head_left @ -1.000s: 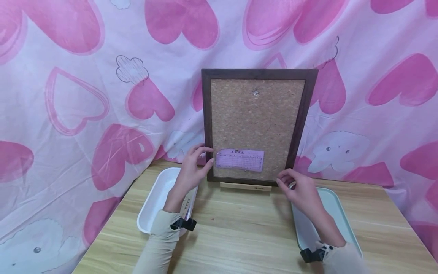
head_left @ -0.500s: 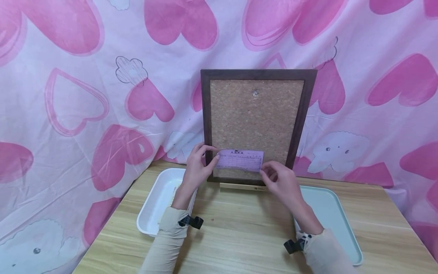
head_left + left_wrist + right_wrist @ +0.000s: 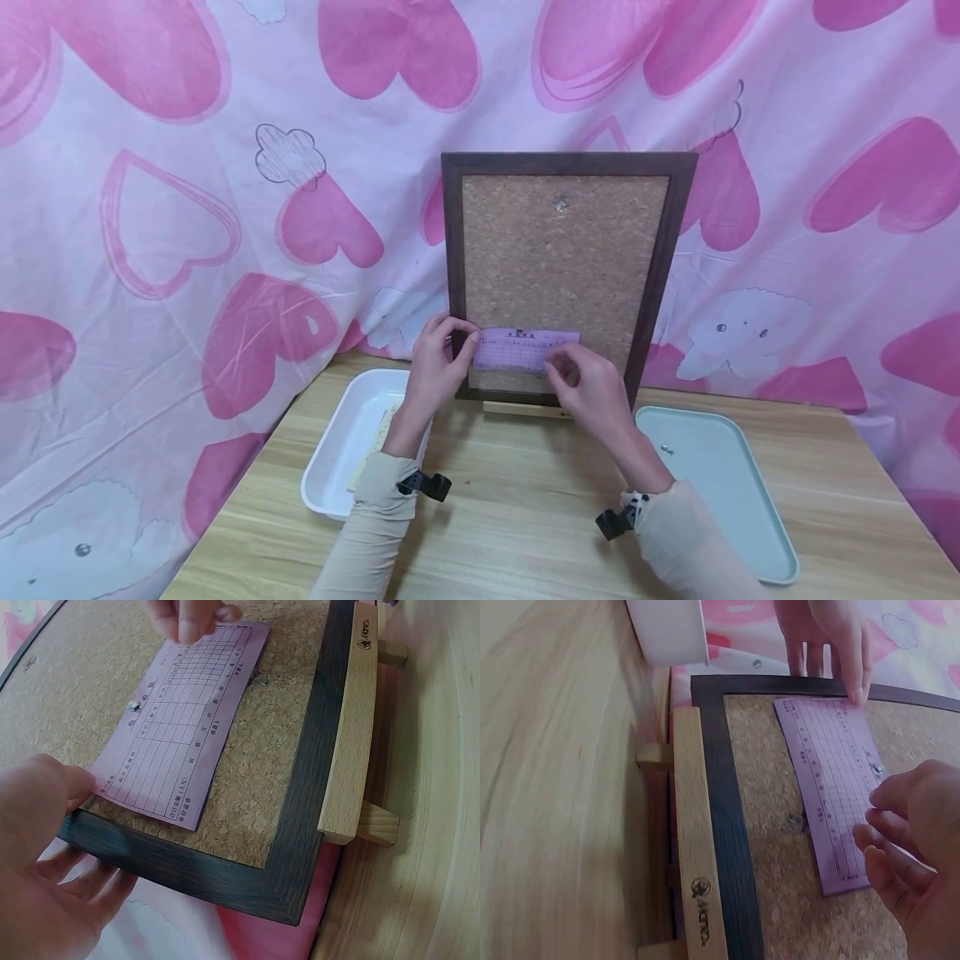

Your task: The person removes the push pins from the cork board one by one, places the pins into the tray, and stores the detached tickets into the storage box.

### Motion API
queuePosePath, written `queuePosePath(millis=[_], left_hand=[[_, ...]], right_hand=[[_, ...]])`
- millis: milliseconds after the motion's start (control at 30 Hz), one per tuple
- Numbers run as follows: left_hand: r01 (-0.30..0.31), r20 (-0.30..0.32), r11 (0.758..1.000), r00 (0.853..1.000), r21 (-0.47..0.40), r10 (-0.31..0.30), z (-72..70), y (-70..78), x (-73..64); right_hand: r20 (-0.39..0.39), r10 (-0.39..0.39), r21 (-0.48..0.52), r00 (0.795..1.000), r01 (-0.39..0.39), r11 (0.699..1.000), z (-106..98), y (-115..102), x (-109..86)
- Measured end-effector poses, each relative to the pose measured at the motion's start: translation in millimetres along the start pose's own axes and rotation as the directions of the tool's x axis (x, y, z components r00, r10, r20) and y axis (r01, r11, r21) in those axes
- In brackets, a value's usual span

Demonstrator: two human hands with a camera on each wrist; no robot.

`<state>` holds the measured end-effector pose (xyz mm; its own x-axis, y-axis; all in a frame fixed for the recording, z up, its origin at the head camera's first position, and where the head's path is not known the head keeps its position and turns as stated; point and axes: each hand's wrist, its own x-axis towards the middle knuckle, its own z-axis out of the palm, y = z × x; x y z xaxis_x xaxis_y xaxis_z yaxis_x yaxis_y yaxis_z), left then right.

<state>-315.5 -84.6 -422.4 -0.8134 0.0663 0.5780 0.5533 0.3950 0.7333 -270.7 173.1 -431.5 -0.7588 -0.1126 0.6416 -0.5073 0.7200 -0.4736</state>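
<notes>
A framed cork board (image 3: 562, 267) leans upright at the back of the table. A purple receipt slip (image 3: 513, 354) lies against its lower part, with a pushpin (image 3: 135, 706) at the middle of its upper edge. My left hand (image 3: 435, 367) grips the board's left edge, fingertips on the slip's left corner and the other fingers behind the frame. Over the slip's right part is my right hand (image 3: 592, 387), its fingers curled and the fingertips close to the paper. Whether it pinches something small, I cannot tell.
A wooden ledge (image 3: 349, 727) on small feet supports the board. At left, a white basin (image 3: 330, 467) holds a yellowish paper (image 3: 373, 450). A pale green tray (image 3: 720, 483) at right carries small silvery pieces (image 3: 666, 450). Another shiny pin (image 3: 561, 203) sits high on the cork.
My right hand has moved left from beside the board's lower right corner to over the slip's right part. My left fingertips have shifted slightly right onto the slip's left corner.
</notes>
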Motion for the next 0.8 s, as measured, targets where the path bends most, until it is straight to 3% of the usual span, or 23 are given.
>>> queuePosePath(millis=[367, 800], left_hand=[[0.001, -0.017, 1.000, 1.000, -0.022, -0.002, 1.0, 0.2, -0.4], [-0.011, -0.024, 0.999, 1.000, -0.036, 0.010, 1.9, -3.0, -1.3]], right_hand=[[-0.114, -0.103, -0.041, 0.988, 0.099, 0.994, 20.5, -10.9, 22.6], [-0.107, -0.075, -0.085, 0.991, 0.066, 0.994, 30.1, -19.9, 34.9]])
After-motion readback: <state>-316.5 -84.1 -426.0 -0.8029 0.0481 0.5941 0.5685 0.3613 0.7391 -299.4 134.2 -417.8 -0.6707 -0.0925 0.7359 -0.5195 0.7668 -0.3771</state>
